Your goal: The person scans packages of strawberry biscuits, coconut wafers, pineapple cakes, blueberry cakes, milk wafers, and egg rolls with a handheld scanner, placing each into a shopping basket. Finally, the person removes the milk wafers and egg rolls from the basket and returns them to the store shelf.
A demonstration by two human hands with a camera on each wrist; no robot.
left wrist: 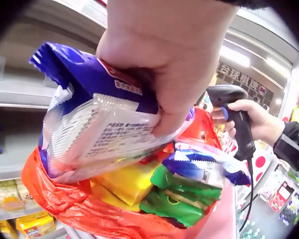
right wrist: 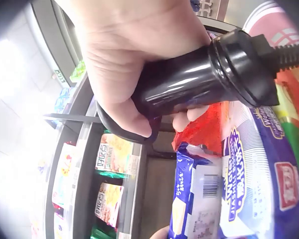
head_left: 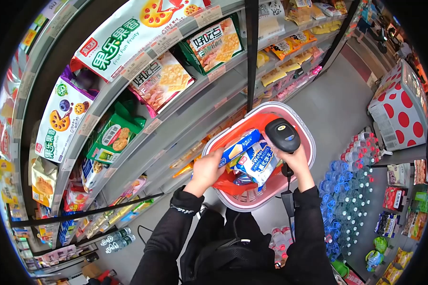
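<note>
probably the blue wafer pack [head_left: 242, 146], over the basket [head_left: 252, 197], could slip, since fingers of the left hand [head_left: 205, 173] pinch just one end. right hand [head_left: 295, 164] has fingers curled round the scanner [head_left: 283, 135]; its cord [right wrist: 291, 57] could snag and jog the aim.

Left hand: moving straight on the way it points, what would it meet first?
Past the blue pack held by the left hand, likely the orange bag inside the basket; depth is unclear.
</note>
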